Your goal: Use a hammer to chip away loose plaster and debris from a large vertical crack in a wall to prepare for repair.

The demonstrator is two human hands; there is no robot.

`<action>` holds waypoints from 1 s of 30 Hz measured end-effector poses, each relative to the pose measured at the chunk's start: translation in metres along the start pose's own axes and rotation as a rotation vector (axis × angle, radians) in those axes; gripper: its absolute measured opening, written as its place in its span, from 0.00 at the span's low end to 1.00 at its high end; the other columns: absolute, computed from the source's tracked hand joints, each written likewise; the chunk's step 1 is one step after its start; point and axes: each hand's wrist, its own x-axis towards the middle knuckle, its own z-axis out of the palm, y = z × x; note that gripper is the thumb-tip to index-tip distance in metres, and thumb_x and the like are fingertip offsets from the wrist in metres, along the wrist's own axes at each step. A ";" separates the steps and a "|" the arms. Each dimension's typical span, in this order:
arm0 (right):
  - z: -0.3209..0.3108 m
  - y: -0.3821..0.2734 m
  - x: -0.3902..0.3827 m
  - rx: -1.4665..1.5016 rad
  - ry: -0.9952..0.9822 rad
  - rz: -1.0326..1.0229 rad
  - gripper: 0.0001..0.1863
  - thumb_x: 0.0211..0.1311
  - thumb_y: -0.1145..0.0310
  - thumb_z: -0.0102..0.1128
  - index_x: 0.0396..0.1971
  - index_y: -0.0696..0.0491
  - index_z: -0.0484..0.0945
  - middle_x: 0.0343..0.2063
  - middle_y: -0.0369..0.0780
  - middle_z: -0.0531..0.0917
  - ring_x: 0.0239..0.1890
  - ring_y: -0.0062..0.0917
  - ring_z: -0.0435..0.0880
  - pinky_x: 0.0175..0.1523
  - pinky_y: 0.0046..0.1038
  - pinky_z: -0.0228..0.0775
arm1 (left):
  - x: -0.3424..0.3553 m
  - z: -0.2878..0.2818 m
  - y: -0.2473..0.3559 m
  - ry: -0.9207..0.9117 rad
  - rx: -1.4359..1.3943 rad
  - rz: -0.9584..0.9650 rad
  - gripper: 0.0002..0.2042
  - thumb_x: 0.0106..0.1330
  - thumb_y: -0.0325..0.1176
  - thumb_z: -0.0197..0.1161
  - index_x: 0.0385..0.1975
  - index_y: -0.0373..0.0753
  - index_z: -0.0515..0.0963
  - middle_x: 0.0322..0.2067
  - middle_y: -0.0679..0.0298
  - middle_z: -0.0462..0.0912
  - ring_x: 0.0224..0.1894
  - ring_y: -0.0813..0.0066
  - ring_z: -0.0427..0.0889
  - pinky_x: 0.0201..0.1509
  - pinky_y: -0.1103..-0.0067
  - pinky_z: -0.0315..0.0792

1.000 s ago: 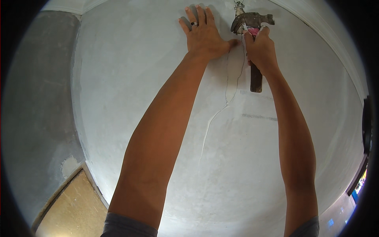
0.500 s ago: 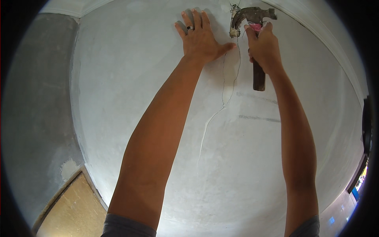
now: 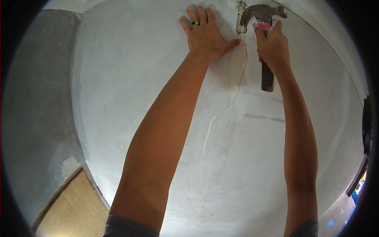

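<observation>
My left hand (image 3: pixel 206 38) lies flat on the pale grey wall (image 3: pixel 158 114), fingers spread, a ring on one finger. Its thumb reaches to the crack lines. In my right hand (image 3: pixel 274 49) is a claw hammer (image 3: pixel 263 13), gripped close under the head, its dark handle pointing down. The hammer's claw sits at a broken, rough-edged hole (image 3: pixel 239 29) high in the wall; whether the tip touches inside is hard to see. Below the hole, two thin cracks border a narrow strip of plaster (image 3: pixel 237 75) and meet in one crack lower down.
A white moulding (image 3: pixel 321 35) runs along the upper right. To the left stand a darker grey wall (image 3: pixel 39 98) and a yellowish wood panel (image 3: pixel 75 205) in a frame. Dark smudge lines (image 3: pixel 262 117) mark the wall beside my right forearm. A dark object (image 3: pixel 367 126) shows at the right rim.
The whole view has shifted slightly, so the wall and hands appear further right and a little higher. The hammer's claw remains at the hole; my left hand stays flat on the wall.
</observation>
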 end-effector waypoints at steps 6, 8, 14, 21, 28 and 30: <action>0.013 0.011 0.003 -0.055 0.112 -0.191 0.24 0.73 0.56 0.60 0.42 0.63 0.61 0.17 0.45 0.80 0.14 0.31 0.81 0.19 0.34 0.76 | -0.001 0.001 -0.002 0.000 -0.022 -0.015 0.69 0.47 0.78 0.68 0.79 0.32 0.46 0.80 0.45 0.43 0.81 0.38 0.29 0.80 0.45 0.26; 0.012 0.012 -0.001 0.105 -0.078 0.030 0.25 0.71 0.60 0.59 0.43 0.68 0.60 0.20 0.54 0.83 0.14 0.43 0.84 0.20 0.39 0.79 | -0.001 0.002 0.000 0.015 -0.021 -0.021 0.69 0.47 0.77 0.68 0.79 0.32 0.45 0.80 0.45 0.43 0.81 0.38 0.29 0.80 0.45 0.26; 0.007 -0.011 -0.004 0.003 -0.064 -0.003 0.24 0.72 0.60 0.58 0.43 0.68 0.60 0.19 0.54 0.83 0.14 0.44 0.83 0.21 0.38 0.79 | 0.000 -0.006 0.000 0.020 -0.004 -0.007 0.69 0.47 0.78 0.68 0.79 0.32 0.45 0.80 0.46 0.44 0.81 0.37 0.31 0.80 0.45 0.28; -0.005 -0.020 -0.011 -0.013 0.005 -0.012 0.25 0.72 0.60 0.58 0.44 0.68 0.61 0.20 0.55 0.83 0.17 0.46 0.85 0.25 0.41 0.80 | -0.002 -0.005 0.003 -0.072 0.028 -0.041 0.69 0.47 0.78 0.67 0.79 0.32 0.45 0.81 0.48 0.42 0.82 0.40 0.30 0.81 0.46 0.29; 0.012 0.000 -0.004 -0.077 0.008 -0.075 0.24 0.71 0.62 0.59 0.46 0.68 0.60 0.26 0.59 0.84 0.19 0.50 0.85 0.27 0.42 0.81 | -0.001 -0.005 0.003 -0.041 -0.040 -0.046 0.69 0.47 0.76 0.69 0.79 0.32 0.45 0.81 0.48 0.42 0.82 0.40 0.31 0.81 0.46 0.25; 0.007 0.000 -0.001 0.033 -0.129 -0.017 0.24 0.71 0.62 0.58 0.47 0.68 0.59 0.26 0.60 0.84 0.20 0.48 0.86 0.25 0.41 0.81 | -0.002 -0.008 0.002 -0.041 -0.015 -0.047 0.69 0.47 0.76 0.69 0.79 0.32 0.44 0.81 0.48 0.42 0.82 0.40 0.31 0.81 0.46 0.25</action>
